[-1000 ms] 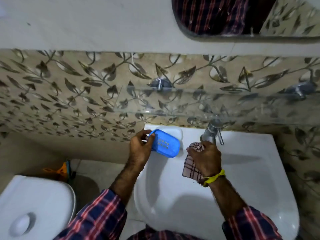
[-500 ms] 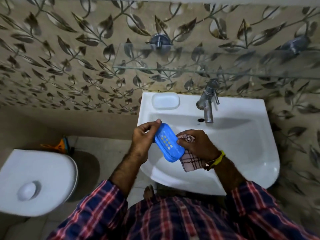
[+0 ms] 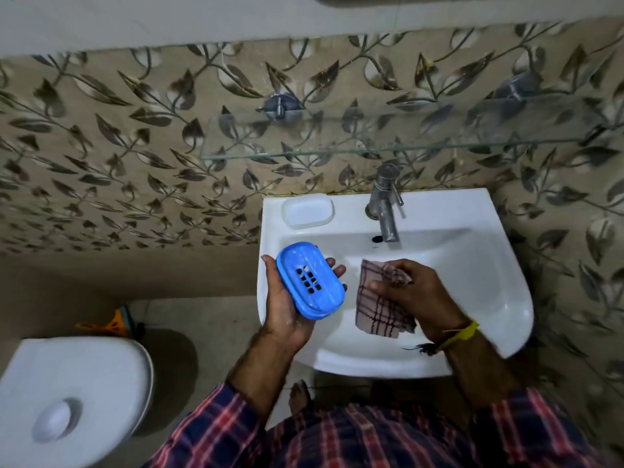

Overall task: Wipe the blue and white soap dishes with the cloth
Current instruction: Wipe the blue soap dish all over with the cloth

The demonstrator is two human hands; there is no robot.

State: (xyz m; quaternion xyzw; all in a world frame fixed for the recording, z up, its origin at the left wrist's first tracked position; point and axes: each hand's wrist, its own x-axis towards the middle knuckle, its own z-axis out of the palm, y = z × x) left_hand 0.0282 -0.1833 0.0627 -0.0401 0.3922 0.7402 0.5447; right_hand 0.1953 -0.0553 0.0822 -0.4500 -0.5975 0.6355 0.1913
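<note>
The blue soap dish (image 3: 310, 280), oval with several drain holes, lies face up in the palm of my left hand (image 3: 283, 309) over the left rim of the sink. A checked cloth (image 3: 378, 307) hangs from my right hand (image 3: 413, 293) over the basin, a short gap to the right of the dish. The cloth and the blue dish are apart. On the sink's back left corner sits the white soap dish (image 3: 308, 211), untouched.
A white sink (image 3: 472, 282) with a metal tap (image 3: 385, 204) is fixed to the leaf-patterned wall. A glass shelf (image 3: 371, 143) juts out above the tap. A white toilet lid (image 3: 74, 396) is at lower left, and an orange brush (image 3: 114, 324) lies on the floor.
My left hand turned the blue dish from edge-on to flat, holes facing up. My right hand and the cloth drew away from it to the right. The camera tilted up slightly.
</note>
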